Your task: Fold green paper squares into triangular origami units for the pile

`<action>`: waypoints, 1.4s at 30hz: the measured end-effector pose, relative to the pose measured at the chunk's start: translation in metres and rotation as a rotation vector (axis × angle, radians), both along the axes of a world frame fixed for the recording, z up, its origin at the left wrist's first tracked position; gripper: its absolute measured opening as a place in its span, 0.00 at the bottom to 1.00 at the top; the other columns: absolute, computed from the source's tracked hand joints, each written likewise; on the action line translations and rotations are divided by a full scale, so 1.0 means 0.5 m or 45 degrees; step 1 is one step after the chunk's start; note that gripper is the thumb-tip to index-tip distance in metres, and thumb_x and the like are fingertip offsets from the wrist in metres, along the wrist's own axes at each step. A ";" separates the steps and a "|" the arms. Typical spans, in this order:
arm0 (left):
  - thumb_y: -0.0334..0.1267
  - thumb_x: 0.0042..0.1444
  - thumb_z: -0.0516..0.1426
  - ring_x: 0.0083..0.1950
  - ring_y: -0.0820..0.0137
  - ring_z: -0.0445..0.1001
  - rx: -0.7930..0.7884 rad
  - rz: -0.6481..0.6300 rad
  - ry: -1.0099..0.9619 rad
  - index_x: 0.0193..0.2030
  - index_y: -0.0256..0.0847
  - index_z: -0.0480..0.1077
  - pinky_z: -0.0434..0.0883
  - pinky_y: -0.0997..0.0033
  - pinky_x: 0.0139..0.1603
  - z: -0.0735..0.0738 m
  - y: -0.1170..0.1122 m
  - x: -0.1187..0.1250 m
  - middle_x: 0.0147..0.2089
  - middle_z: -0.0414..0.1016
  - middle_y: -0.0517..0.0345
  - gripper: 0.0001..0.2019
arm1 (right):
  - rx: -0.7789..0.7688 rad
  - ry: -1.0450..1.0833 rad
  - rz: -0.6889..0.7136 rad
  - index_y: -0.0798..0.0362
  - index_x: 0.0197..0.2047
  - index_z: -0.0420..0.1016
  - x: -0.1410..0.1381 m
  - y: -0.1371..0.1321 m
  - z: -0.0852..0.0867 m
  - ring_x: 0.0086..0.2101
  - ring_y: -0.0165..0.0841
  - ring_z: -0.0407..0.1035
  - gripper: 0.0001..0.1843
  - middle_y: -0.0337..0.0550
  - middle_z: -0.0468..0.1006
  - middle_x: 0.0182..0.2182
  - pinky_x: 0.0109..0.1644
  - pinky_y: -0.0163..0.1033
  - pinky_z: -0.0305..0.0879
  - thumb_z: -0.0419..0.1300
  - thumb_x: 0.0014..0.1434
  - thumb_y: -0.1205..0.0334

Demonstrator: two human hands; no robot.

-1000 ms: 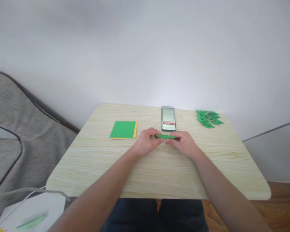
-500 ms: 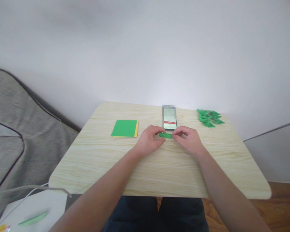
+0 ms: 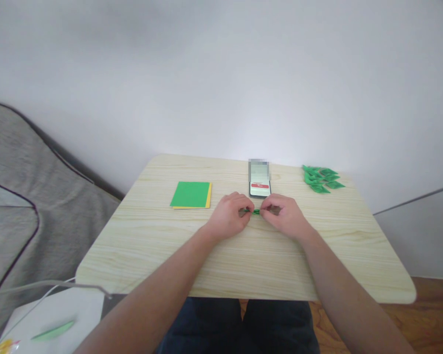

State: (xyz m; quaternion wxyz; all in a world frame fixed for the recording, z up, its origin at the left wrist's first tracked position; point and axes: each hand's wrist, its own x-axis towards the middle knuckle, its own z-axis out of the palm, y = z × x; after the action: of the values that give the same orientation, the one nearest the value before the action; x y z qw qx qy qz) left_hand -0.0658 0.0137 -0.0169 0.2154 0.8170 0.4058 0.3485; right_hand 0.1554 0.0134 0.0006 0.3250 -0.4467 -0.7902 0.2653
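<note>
Between my two hands is a small strip of folded green paper (image 3: 256,212), held just above the table near its middle. My left hand (image 3: 232,214) pinches its left end between thumb and fingers. On the right end, my right hand (image 3: 285,215) grips with thumb and fingertips. Most of the paper is hidden by the fingers; only a short, narrow piece shows between them. Just beyond the hands lies a phone (image 3: 260,189) with a lit screen.
A stack of square green paper (image 3: 190,194) with a yellow edge lies left on the wooden table (image 3: 266,265). Several folded green paper pieces (image 3: 321,179) are at the back right. A grey sofa (image 3: 66,211) and a white surface (image 3: 77,309) with a cable flank the left side.
Both hands have closed in on the green paper, the left fingers now pinched together. The paper shows as a narrower, shorter piece than before.
</note>
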 end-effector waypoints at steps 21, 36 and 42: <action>0.27 0.54 0.59 0.49 0.60 0.75 -0.001 -0.030 0.101 0.36 0.45 0.78 0.70 0.58 0.53 0.006 -0.003 -0.002 0.40 0.81 0.56 0.09 | 0.103 -0.140 -0.036 0.47 0.35 0.83 -0.015 -0.005 0.004 0.37 0.37 0.74 0.08 0.41 0.81 0.35 0.45 0.42 0.70 0.63 0.56 0.69; 0.29 0.54 0.61 0.49 0.60 0.75 -0.026 -0.007 0.095 0.36 0.45 0.79 0.70 0.58 0.52 0.005 0.000 -0.009 0.40 0.82 0.57 0.08 | 0.198 -0.263 -0.044 0.47 0.34 0.81 -0.020 -0.007 -0.006 0.39 0.38 0.74 0.04 0.42 0.81 0.35 0.45 0.43 0.69 0.66 0.55 0.67; 0.25 0.49 0.60 0.44 0.62 0.75 -0.062 0.042 -0.022 0.39 0.45 0.78 0.71 0.61 0.47 0.006 0.001 -0.008 0.39 0.81 0.58 0.13 | 0.204 -0.294 -0.031 0.46 0.34 0.82 -0.023 -0.006 -0.008 0.40 0.38 0.73 0.07 0.42 0.81 0.37 0.45 0.43 0.69 0.66 0.53 0.69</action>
State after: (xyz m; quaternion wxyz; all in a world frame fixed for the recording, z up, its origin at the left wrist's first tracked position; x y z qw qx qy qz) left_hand -0.0700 0.0141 -0.0137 0.2331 0.8016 0.4257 0.3490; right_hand 0.1441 0.0103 -0.0036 0.2696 -0.4565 -0.8356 0.1443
